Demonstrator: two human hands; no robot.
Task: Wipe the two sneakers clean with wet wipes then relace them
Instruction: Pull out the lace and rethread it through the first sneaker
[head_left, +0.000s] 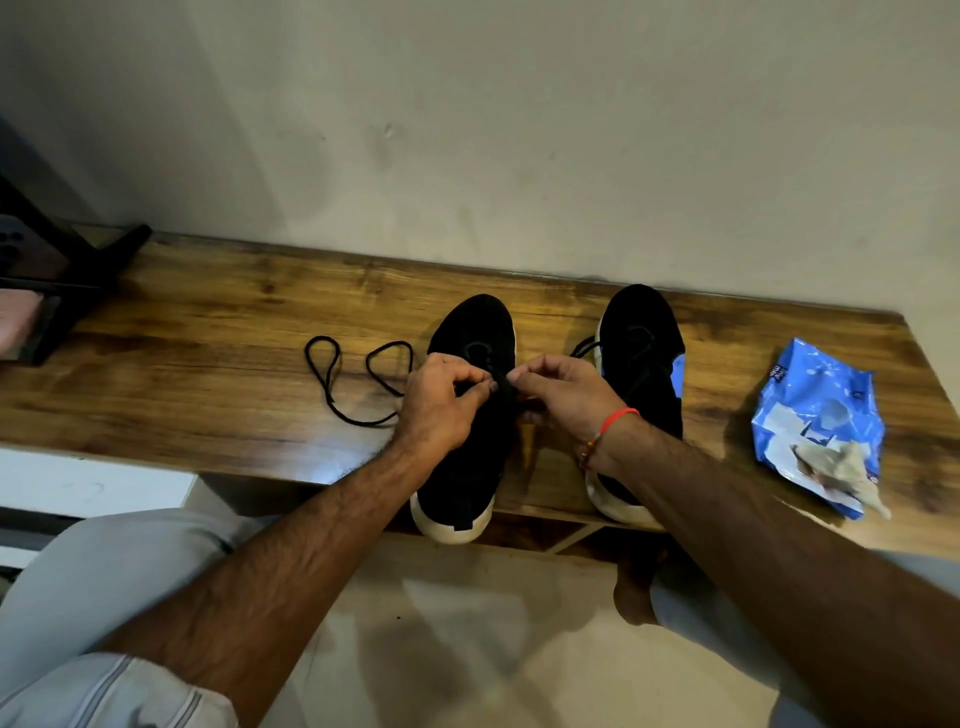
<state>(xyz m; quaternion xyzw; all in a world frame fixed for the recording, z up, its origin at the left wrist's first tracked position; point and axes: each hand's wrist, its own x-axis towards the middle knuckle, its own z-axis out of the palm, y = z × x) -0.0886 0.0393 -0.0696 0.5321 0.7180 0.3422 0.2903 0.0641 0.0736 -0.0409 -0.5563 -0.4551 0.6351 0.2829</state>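
Two black sneakers with white soles stand side by side on a wooden bench (208, 364), toes toward the wall. Over the left sneaker (467, 467) both my hands meet at the lacing. My left hand (441, 400) pinches the black lace (358, 384), whose loose length trails in loops on the bench to the left. My right hand (561, 395), with a red thread on its wrist, pinches a dark bit of lace or tongue just opposite. The right sneaker (644, 358) has a blue patch on its side and its heel is hidden by my right forearm.
A blue wet-wipes pack (815, 410) lies at the bench's right end with a crumpled used wipe (841, 467) on it. A dark stand (67, 280) sits at the far left against the wall. Both heels overhang the bench's front edge. My knees are below.
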